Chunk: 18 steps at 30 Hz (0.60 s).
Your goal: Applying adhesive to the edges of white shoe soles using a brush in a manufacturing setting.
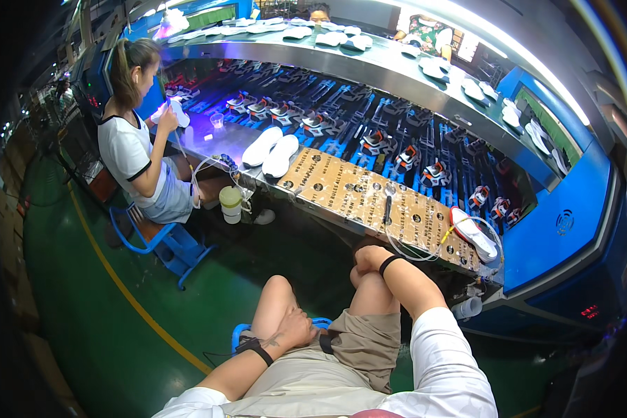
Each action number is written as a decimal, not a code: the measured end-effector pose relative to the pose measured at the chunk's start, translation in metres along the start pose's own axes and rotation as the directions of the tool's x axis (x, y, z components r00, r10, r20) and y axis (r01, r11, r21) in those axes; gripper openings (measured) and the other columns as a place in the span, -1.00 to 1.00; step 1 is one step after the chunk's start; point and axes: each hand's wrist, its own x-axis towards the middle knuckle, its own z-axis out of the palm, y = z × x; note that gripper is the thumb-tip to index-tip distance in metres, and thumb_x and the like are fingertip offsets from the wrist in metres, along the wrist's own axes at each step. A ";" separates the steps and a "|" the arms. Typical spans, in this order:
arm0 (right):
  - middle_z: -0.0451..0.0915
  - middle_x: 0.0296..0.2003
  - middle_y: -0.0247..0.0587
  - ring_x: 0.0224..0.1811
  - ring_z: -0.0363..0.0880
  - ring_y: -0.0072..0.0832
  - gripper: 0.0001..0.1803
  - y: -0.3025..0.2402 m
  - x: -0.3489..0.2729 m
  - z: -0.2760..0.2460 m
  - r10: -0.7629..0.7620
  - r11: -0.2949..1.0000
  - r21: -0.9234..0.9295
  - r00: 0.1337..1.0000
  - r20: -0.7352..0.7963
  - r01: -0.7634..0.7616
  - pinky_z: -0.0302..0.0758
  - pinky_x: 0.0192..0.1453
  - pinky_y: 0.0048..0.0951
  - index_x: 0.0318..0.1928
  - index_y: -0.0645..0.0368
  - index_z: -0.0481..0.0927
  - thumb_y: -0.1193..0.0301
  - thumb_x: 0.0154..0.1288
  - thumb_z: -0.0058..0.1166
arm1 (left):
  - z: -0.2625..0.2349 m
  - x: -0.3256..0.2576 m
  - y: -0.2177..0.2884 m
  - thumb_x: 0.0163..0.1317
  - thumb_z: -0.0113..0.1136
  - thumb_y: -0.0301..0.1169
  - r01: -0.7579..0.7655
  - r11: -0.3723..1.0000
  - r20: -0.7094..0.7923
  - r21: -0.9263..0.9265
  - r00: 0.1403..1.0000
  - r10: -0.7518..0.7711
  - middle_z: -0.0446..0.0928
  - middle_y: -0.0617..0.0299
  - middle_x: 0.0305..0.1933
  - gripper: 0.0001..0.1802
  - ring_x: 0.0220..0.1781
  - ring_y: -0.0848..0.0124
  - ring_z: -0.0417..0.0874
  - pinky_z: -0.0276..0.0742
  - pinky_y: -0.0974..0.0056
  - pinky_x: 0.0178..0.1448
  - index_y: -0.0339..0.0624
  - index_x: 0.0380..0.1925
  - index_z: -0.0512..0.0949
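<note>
My left hand (297,327) lies on my left thigh, back of the hand up, its fingers resting along the leg and holding nothing. Over my right knee sits my right hand (369,259), with its fingers mostly hidden from view. Neither one touches anything on the bench. Closest to the right hand is a brown printed paper sheet (348,188) covering the bench edge. On it lie a dark-handled brush (388,207) with a clear tube and a white shoe sole (475,237) beside a red-edged piece. Two white soles (280,157) rest at the sheet's left end.
Behind the bench, a conveyor (320,115) carries several orange-and-grey shoe uppers. A raised belt (369,56) above it holds several white soles. At left, a co-worker (136,139) sits on a blue stool (164,244), handling a sole. A pale bottle (230,203) hangs by the bench.
</note>
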 end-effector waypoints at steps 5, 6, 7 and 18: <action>0.72 0.11 0.04 0.22 0.67 -0.07 -0.58 0.010 0.013 0.009 0.013 1.000 0.014 1.000 -0.009 -0.013 0.59 0.27 -0.19 0.01 0.13 0.81 0.24 0.17 0.21 | -0.003 0.002 0.001 0.30 0.21 0.02 -0.001 1.000 0.019 0.009 1.000 0.001 0.74 0.03 -0.19 -0.51 0.08 0.15 0.66 0.31 -0.05 0.29 -0.22 -0.30 0.81; 0.71 0.12 0.06 0.22 0.67 -0.04 -0.53 0.013 0.016 0.012 -0.010 1.000 0.000 1.000 -0.003 0.010 0.58 0.29 -0.16 0.04 0.14 0.79 0.20 0.16 0.21 | -0.003 0.003 0.002 0.30 0.21 0.02 -0.002 1.000 0.025 0.012 1.000 0.002 0.74 0.03 -0.18 -0.51 0.09 0.16 0.65 0.30 -0.05 0.30 -0.21 -0.29 0.81; 0.70 0.12 0.09 0.22 0.66 -0.01 -0.48 0.012 0.016 0.011 -0.037 0.999 -0.017 0.999 0.006 0.037 0.58 0.30 -0.12 0.07 0.16 0.77 0.16 0.15 0.20 | -0.003 0.002 0.001 0.30 0.21 0.02 0.000 1.000 0.026 0.011 1.000 -0.001 0.74 0.03 -0.18 -0.51 0.09 0.16 0.65 0.30 -0.05 0.30 -0.21 -0.29 0.81; 0.72 0.08 0.12 0.17 0.68 0.01 -0.50 0.010 0.016 0.010 -0.056 0.998 -0.026 0.998 -0.005 0.056 0.59 0.28 -0.13 0.04 0.16 0.79 0.17 0.13 0.22 | -0.004 0.001 0.000 0.32 0.19 0.03 0.011 1.000 0.044 0.017 0.999 -0.012 0.74 0.05 -0.15 -0.50 0.11 0.17 0.64 0.29 -0.05 0.32 -0.21 -0.26 0.81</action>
